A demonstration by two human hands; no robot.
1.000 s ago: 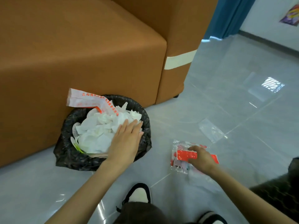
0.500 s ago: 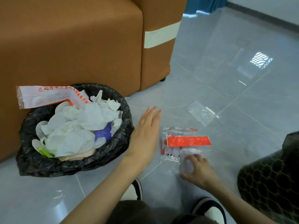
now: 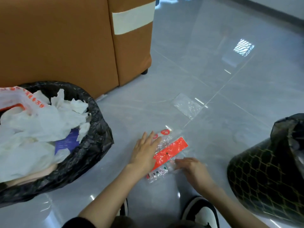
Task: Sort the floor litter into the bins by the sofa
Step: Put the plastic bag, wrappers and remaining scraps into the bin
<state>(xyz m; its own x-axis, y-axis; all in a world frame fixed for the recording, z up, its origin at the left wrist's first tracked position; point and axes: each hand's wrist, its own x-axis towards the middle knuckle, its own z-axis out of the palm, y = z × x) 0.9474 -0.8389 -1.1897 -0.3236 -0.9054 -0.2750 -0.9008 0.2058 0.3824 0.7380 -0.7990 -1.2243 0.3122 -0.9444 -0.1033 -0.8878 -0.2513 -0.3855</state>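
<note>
A clear plastic wrapper with an orange-red strip (image 3: 171,151) lies flat on the grey floor in front of me. My left hand (image 3: 144,151) rests flat on its left part, fingers spread. My right hand (image 3: 190,168) touches its lower right edge with bent fingers; whether it pinches the plastic is unclear. A second, small clear plastic bag (image 3: 188,106) lies further off on the floor. A black-lined bin (image 3: 92,145) full of white tissues stands at the left by the orange sofa (image 3: 65,38). Another black-lined bin (image 3: 269,170) with a gold net pattern is at the right.
A red-printed white plastic bag (image 3: 19,99) sticks out of the left bin. My two black-and-white shoes (image 3: 200,213) are at the bottom, close under the hands. Glossy open floor stretches beyond the small bag.
My left hand left the tissue bin, crossed to the right and landed on the wrapper. The right hand stayed at the wrapper's lower edge. The view turned right, showing the second bin.
</note>
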